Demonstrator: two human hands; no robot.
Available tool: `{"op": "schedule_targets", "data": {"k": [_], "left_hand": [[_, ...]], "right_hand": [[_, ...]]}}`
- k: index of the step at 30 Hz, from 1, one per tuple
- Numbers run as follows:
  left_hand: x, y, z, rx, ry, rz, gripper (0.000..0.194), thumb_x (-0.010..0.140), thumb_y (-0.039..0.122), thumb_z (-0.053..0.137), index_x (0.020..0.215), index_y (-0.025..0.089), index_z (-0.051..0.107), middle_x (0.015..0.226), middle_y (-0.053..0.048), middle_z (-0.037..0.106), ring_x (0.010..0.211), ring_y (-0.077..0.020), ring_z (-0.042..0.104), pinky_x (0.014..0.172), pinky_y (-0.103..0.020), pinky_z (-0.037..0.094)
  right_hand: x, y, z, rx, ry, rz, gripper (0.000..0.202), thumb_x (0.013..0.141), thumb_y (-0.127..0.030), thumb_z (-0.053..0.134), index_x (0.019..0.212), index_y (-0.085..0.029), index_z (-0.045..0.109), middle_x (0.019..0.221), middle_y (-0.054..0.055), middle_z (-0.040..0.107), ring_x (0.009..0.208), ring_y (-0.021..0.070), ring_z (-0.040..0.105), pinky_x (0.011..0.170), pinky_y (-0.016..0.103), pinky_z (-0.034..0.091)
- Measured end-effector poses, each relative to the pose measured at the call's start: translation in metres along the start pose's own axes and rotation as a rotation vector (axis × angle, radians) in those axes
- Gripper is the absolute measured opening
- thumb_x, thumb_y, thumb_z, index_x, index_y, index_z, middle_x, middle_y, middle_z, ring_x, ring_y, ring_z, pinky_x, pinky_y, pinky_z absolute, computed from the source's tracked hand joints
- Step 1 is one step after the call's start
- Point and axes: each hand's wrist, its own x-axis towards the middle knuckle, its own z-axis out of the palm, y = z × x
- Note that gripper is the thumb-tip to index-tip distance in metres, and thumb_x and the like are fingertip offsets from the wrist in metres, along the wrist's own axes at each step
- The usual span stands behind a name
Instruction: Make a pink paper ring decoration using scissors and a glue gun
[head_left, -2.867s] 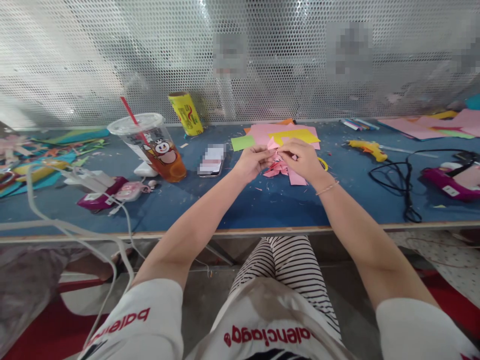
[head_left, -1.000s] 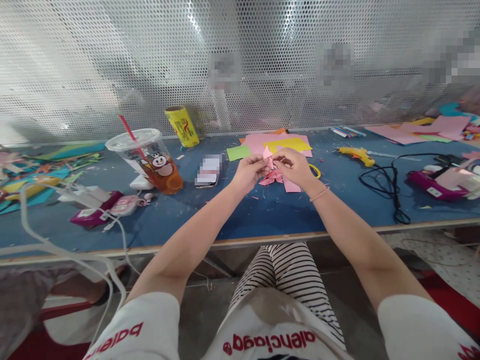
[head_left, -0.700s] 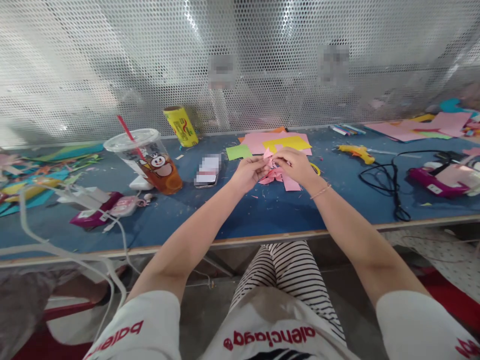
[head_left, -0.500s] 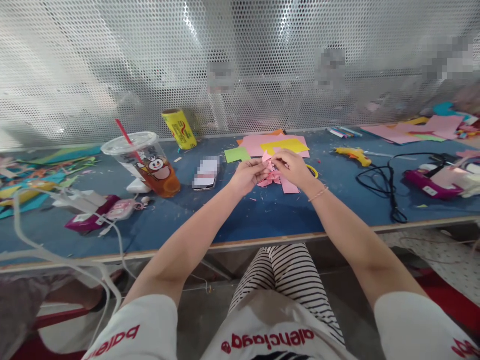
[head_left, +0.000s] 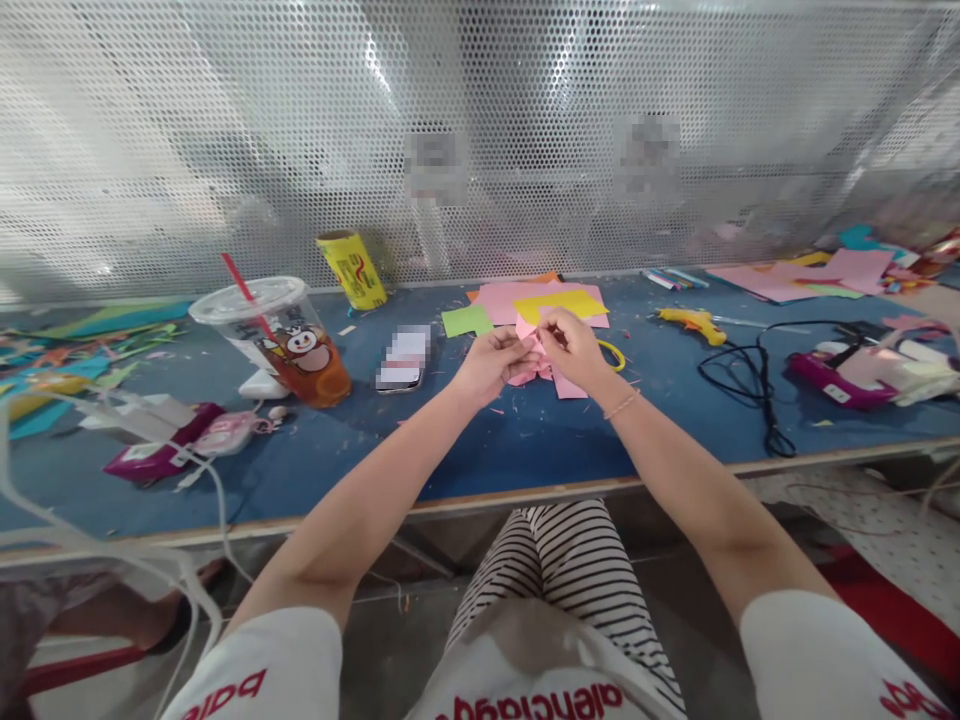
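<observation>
While my left grip (head_left: 486, 368) pinches the pink paper (head_left: 526, 329) over the worktop (head_left: 480, 455), my right grip (head_left: 573, 348) pinches its right side; yellow sheet (head_left: 566, 304) lies just beyond, phone (head_left: 403, 362) leftward.

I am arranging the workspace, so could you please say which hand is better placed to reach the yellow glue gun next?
Probably the right hand: the yellow glue gun lies to its right, and the left hand is farther away. Both hands are pinching the pink paper.
</observation>
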Motion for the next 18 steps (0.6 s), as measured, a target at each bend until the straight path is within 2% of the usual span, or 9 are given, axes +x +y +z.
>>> {"op": "schedule_targets", "data": {"k": [6,12,18], "left_hand": [[0.0012,-0.0011,-0.0023,0.027,-0.014,0.056,0.016,0.071,0.014,0.070,0.075,0.011,0.055,0.065,-0.001,0.067,0.061,-0.0081,0.066,0.065,-0.019,0.054],[0.0003,0.0000,-0.0039,-0.003,-0.010,0.017,0.011,0.073,0.014,0.067,0.078,0.010,0.058,0.067,-0.003,0.068,0.063,-0.0081,0.066,0.065,-0.019,0.054],[0.0017,-0.0018,-0.0054,0.020,-0.021,0.012,0.013,0.071,0.017,0.070,0.080,0.010,0.062,0.067,-0.003,0.068,0.060,-0.0084,0.065,0.063,-0.020,0.054]], "right_hand": [[0.0022,-0.0046,0.0036,0.125,0.038,0.135,0.009,0.082,-0.022,0.047,0.074,-0.019,0.049,0.073,0.000,0.054,0.068,0.0119,0.052,0.064,0.027,0.043],[0.0015,-0.0045,-0.0024,0.098,-0.031,0.086,0.004,0.078,-0.019,0.051,0.082,-0.020,0.054,0.081,0.002,0.058,0.075,0.0126,0.054,0.063,0.026,0.044],[0.0011,-0.0036,-0.0041,0.048,-0.042,0.036,0.004,0.077,-0.019,0.052,0.081,-0.020,0.053,0.081,0.001,0.057,0.073,0.0126,0.052,0.058,0.026,0.043]]}}
